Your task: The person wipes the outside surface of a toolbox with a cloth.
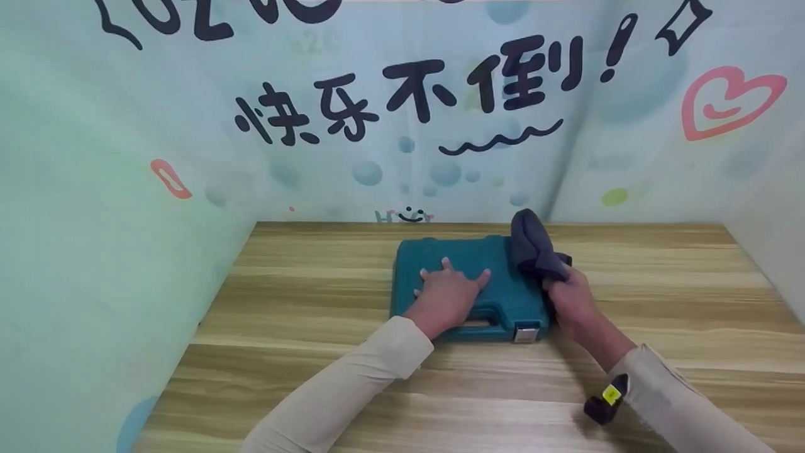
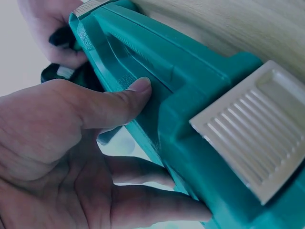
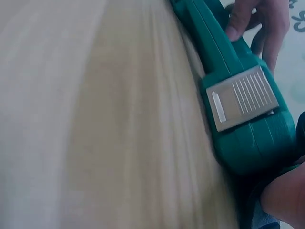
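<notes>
A teal plastic tool case [image 1: 503, 270] lies flat on the wooden table, its carrying handle [image 2: 143, 52] facing the person. Silver latches [image 2: 257, 133] sit on that front side, one near each end of the handle. My left hand [image 1: 445, 296] rests on the lid with fingers spread, the thumb by the handle recess. At the case's right edge, my right hand [image 1: 571, 299] grips a dark grey cloth [image 1: 534, 248], which is bunched up and overlaps the lid's back right corner. In the right wrist view only part of the right hand [image 3: 286, 195] shows, beside the case's end.
The wooden table [image 1: 302, 283] runs back to a light printed backdrop [image 1: 352, 182] with dark lettering. Similar panels rise at the left and right sides. A small black device with a yellow label [image 1: 609, 397] is worn at the right wrist.
</notes>
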A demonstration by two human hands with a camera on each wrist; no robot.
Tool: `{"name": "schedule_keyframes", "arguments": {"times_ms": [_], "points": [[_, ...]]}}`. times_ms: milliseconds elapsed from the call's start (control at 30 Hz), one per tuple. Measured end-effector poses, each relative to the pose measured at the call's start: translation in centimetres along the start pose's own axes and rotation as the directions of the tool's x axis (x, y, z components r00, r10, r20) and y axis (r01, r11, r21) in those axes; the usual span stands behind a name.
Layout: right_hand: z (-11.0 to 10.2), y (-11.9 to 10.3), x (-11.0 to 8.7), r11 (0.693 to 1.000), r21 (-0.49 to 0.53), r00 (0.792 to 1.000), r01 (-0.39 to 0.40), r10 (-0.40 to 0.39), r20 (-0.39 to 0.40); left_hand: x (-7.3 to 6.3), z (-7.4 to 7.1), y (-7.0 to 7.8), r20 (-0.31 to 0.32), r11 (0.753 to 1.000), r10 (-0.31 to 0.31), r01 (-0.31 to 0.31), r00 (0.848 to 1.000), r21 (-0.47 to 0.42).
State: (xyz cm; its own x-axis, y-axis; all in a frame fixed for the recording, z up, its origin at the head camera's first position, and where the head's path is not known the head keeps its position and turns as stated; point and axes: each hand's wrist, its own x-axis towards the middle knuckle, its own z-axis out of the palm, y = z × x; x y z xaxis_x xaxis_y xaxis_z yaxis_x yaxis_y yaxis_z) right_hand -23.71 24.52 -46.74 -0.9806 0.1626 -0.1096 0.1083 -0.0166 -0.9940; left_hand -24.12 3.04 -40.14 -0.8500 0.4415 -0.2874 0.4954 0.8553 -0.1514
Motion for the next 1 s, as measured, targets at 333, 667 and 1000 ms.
{"name": "schedule_keyframes", "arguments": {"times_ms": [333, 667, 1000], "points": [[0.1, -0.2, 2.7, 0.992, -0.117, 0.998, 0.052, -0.049, 0.026, -0.1, 0.3, 0.0, 0.009, 0.999, -0.027, 0.027, 1.0, -0.034], [-1.0, 0.8, 2.1, 0.957, -0.238, 0.986, 0.164, -0.153, 0.064, 0.1, 0.6, 0.5, -0.004, 0.997, -0.018, 0.018, 1.0, 0.073], [-1.1, 1.3, -2.2, 0.96, -0.253, 0.993, 0.116, -0.111, 0.037, -0.1, 0.5, 0.3, 0.003, 0.999, -0.047, 0.047, 0.999, -0.02]]}}
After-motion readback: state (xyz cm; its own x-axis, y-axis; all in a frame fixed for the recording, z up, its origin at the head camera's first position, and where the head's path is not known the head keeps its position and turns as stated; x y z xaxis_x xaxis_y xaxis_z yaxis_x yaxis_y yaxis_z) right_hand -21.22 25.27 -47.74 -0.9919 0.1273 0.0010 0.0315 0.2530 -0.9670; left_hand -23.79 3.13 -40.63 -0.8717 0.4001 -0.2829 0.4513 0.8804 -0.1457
